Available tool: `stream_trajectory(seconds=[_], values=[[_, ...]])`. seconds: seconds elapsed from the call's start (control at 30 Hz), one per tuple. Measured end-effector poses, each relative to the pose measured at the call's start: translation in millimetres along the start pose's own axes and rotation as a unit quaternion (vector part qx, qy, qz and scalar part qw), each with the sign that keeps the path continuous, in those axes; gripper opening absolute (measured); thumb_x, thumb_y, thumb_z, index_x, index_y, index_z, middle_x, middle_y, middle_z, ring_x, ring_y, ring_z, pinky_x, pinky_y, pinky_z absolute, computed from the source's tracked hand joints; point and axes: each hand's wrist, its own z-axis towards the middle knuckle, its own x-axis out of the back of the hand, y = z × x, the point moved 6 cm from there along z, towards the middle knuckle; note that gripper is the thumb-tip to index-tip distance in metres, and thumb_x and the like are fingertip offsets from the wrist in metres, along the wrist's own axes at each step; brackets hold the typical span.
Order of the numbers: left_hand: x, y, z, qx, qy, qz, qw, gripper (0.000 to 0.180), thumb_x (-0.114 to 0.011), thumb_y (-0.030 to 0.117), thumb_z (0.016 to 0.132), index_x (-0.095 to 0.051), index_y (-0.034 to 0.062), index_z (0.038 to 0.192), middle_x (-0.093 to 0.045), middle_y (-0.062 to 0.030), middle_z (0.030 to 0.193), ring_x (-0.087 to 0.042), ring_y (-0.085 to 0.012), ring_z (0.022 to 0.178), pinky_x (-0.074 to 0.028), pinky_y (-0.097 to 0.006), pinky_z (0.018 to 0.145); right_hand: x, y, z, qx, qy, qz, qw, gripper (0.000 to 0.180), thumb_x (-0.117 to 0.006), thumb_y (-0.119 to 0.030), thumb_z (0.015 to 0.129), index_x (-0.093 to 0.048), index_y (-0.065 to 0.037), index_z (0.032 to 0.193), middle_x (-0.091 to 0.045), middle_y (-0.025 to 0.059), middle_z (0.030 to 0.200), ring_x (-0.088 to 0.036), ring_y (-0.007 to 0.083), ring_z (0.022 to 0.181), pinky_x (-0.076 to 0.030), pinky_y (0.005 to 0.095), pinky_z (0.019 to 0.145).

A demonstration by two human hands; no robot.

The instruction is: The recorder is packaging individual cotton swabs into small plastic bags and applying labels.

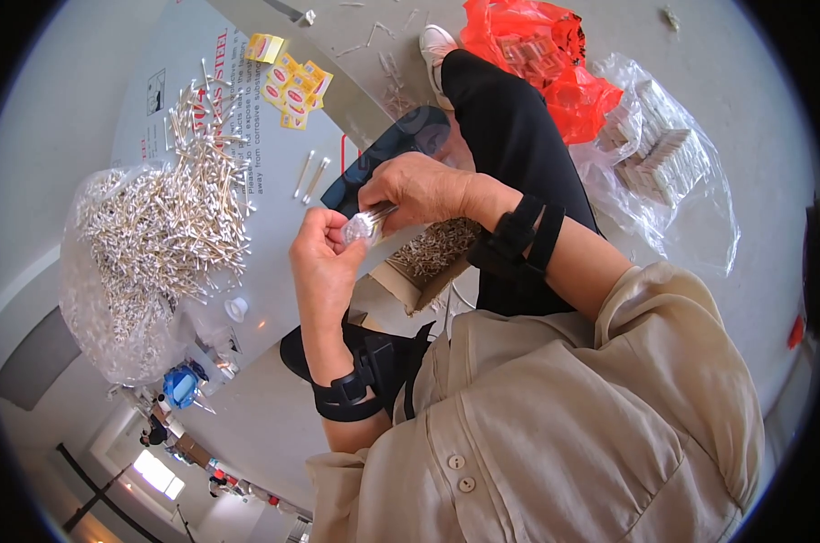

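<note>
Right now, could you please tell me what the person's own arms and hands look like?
The left hand and right hand are ungloved. Black straps with a boxy black module encircle each forearm: the left band and the right band. A loose beige fabric right sleeve ends near the elbow; the matching left sleeve is partly cut off from view.

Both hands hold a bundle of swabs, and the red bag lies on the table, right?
No: the head view shows the red bag lying on the floor, not the table. The left hand and right hand do hold the swab bundle.
</note>
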Motion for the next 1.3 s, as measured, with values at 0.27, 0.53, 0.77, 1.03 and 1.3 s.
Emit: stream_trajectory(seconds=[0.27,0.53,0.77,1.03,1.3], values=[[-2,1,0,0.020,-0.023,0.017,0.999,0.020,-0.067,-0.007,0.073,-0.057,-0.0020,0.090,-0.057,-0.0011,0.077,-0.051,-0.0088,0.065,-0.045,-0.023,0.062,-1,-1,1,0.009,0.001,0.001,1.000,0.029,-0.079,-0.018,0.065,-0.068,-0.009,0.089,-0.063,0.0111,0.079,-0.062,0.0325,0.083,-0.048,0.0414,0.071],[13,-16,-5,0.091,-0.033,-0.061,0.993,0.025,-0.070,-0.002,0.079,-0.063,-0.0030,0.103,-0.061,-0.0012,0.082,-0.053,-0.0057,0.068,-0.045,-0.021,0.062,3,0,1,-0.015,0.006,0.043,0.999,0.030,-0.080,-0.023,0.068,-0.068,-0.008,0.091,-0.063,0.0109,0.080,-0.062,0.0313,0.080,-0.047,0.0399,0.069],[8,15,-22,-0.141,0.106,0.000,0.984,0.022,-0.073,-0.003,0.077,-0.066,0.0002,0.098,-0.065,-0.0057,0.087,-0.060,-0.0129,0.071,-0.050,-0.027,0.063,7,-2,-1,-0.028,0.043,0.101,0.994,0.031,-0.081,-0.020,0.066,-0.066,-0.006,0.090,-0.061,0.0109,0.077,-0.062,0.0299,0.076,-0.045,0.0380,0.066],[-8,17,-36,-0.293,0.241,0.138,0.915,0.010,-0.066,-0.003,0.081,-0.059,0.0005,0.087,-0.062,-0.0116,0.085,-0.059,-0.0266,0.068,-0.049,-0.035,0.061,13,-13,-9,-0.049,0.086,0.087,0.991,0.034,-0.080,-0.009,0.066,-0.066,-0.006,0.097,-0.062,0.0095,0.079,-0.061,0.0247,0.069,-0.047,0.0339,0.063],[0,-31,-38,-0.032,0.295,-0.183,0.937,0.011,-0.062,0.003,0.089,-0.057,0.0012,0.079,-0.056,-0.0019,0.065,-0.050,-0.0080,0.052,-0.041,-0.024,0.046,14,-47,-33,-0.026,0.230,-0.002,0.973,0.045,-0.077,-0.002,0.065,-0.063,-0.003,0.107,-0.064,0.0110,0.100,-0.064,0.0259,0.079,-0.053,0.0349,0.070]])
